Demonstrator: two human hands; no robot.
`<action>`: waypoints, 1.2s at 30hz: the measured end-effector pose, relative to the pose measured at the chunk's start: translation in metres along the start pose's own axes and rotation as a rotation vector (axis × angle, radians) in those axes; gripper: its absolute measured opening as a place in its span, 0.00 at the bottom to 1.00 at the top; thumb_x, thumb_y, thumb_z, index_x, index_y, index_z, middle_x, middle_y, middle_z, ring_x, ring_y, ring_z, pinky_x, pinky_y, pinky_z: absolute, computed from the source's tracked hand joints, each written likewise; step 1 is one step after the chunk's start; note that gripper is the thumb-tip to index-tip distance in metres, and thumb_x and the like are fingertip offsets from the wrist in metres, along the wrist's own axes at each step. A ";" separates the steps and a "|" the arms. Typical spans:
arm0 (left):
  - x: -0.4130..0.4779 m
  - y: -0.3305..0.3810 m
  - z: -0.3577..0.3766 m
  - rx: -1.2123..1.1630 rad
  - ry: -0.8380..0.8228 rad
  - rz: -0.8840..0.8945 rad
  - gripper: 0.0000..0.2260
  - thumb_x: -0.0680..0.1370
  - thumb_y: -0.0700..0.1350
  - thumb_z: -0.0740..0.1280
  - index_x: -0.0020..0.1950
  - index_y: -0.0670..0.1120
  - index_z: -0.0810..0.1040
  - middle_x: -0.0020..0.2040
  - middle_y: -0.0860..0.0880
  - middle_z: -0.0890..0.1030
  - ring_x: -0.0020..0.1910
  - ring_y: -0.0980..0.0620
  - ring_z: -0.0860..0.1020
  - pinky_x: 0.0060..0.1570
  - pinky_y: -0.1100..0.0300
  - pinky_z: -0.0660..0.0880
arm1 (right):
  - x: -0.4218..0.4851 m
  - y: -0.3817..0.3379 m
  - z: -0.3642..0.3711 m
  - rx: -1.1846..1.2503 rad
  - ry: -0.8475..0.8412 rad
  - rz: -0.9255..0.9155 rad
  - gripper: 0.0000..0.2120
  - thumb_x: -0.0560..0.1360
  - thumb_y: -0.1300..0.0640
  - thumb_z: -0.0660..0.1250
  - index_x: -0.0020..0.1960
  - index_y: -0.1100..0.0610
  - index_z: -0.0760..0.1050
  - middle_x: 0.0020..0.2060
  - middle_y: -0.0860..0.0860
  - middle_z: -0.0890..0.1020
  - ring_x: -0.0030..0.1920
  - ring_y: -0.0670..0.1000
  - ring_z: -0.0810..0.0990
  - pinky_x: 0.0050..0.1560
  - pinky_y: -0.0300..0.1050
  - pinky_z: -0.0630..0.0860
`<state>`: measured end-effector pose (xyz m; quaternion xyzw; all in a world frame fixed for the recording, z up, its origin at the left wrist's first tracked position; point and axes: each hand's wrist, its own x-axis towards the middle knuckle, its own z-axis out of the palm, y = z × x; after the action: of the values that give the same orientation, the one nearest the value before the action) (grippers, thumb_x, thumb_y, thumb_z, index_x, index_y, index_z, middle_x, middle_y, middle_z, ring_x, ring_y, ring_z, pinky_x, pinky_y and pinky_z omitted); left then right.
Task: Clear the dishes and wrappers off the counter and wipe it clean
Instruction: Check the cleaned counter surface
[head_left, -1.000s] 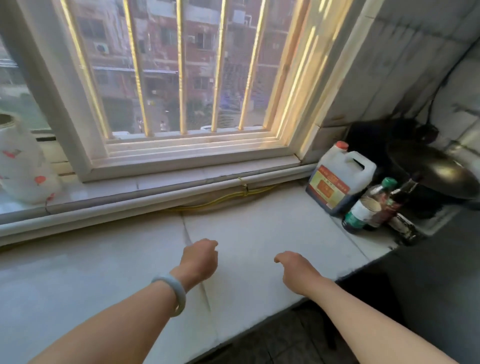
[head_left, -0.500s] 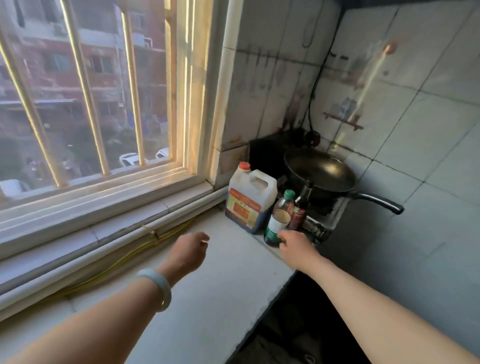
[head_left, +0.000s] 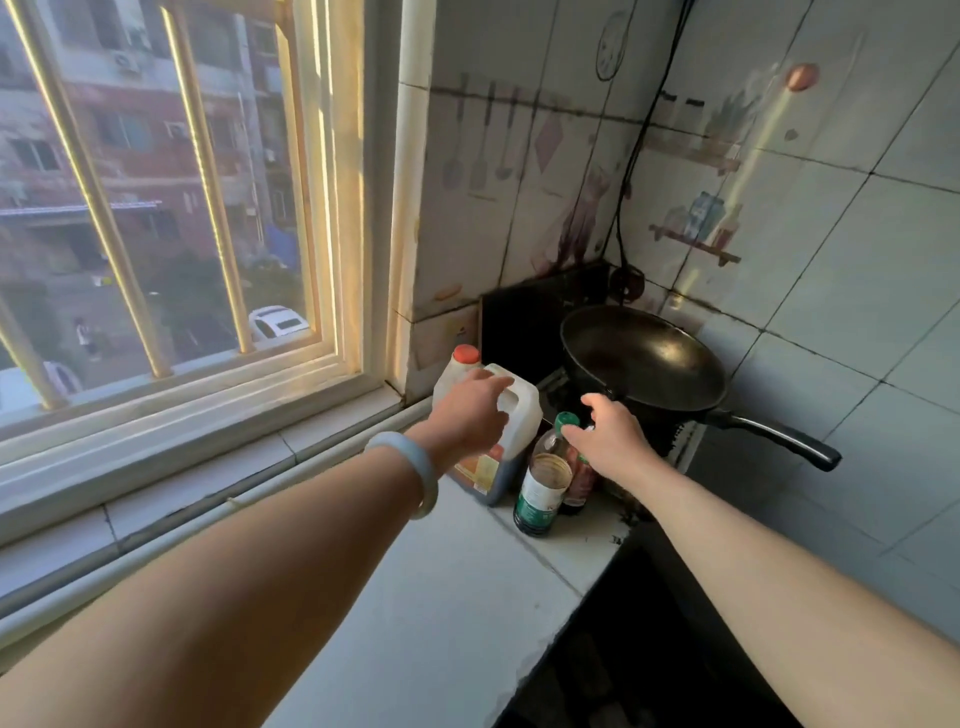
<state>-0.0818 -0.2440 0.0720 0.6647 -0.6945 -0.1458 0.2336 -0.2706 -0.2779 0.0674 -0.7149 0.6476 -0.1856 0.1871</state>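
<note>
Left hand (head_left: 470, 415) curls its fingers over the handle of the jug (head_left: 522, 415), standing at the table's (head_left: 441, 597) far corner. Right hand (head_left: 608, 441) hovers loosely spread, thumb by the green-capped bottle (head_left: 543, 488); any grip there, cannot tell. Wok (head_left: 644, 358) sits just behind.

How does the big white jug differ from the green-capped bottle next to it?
The jug is larger and boxy, with a handle; the bottle is slim, round and has none. The jug's cap is orange-red, the bottle's green. Both stand upright, capped, on the counter.
</note>
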 end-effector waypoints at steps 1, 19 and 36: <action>0.010 0.003 0.002 0.042 0.004 0.013 0.25 0.79 0.40 0.64 0.76 0.49 0.65 0.74 0.45 0.66 0.69 0.44 0.69 0.66 0.53 0.69 | 0.007 0.001 0.001 -0.012 -0.031 -0.019 0.30 0.76 0.49 0.67 0.74 0.55 0.64 0.67 0.59 0.71 0.67 0.57 0.71 0.65 0.50 0.70; 0.071 0.006 0.023 0.229 -0.099 0.048 0.26 0.77 0.32 0.61 0.71 0.53 0.71 0.68 0.47 0.73 0.65 0.45 0.73 0.59 0.53 0.73 | 0.034 -0.006 0.020 0.079 -0.286 -0.269 0.17 0.73 0.52 0.70 0.61 0.53 0.74 0.54 0.51 0.80 0.53 0.52 0.79 0.53 0.50 0.80; -0.015 -0.011 0.118 -0.663 -0.181 -0.660 0.54 0.59 0.44 0.80 0.75 0.60 0.49 0.67 0.46 0.67 0.68 0.42 0.68 0.63 0.43 0.73 | 0.057 0.109 0.048 0.436 -0.365 0.354 0.27 0.71 0.56 0.75 0.65 0.58 0.68 0.57 0.54 0.76 0.54 0.54 0.75 0.46 0.50 0.75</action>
<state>-0.1335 -0.2426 -0.0353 0.7240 -0.3801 -0.4832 0.3129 -0.3346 -0.3432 -0.0283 -0.5559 0.6628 -0.1533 0.4777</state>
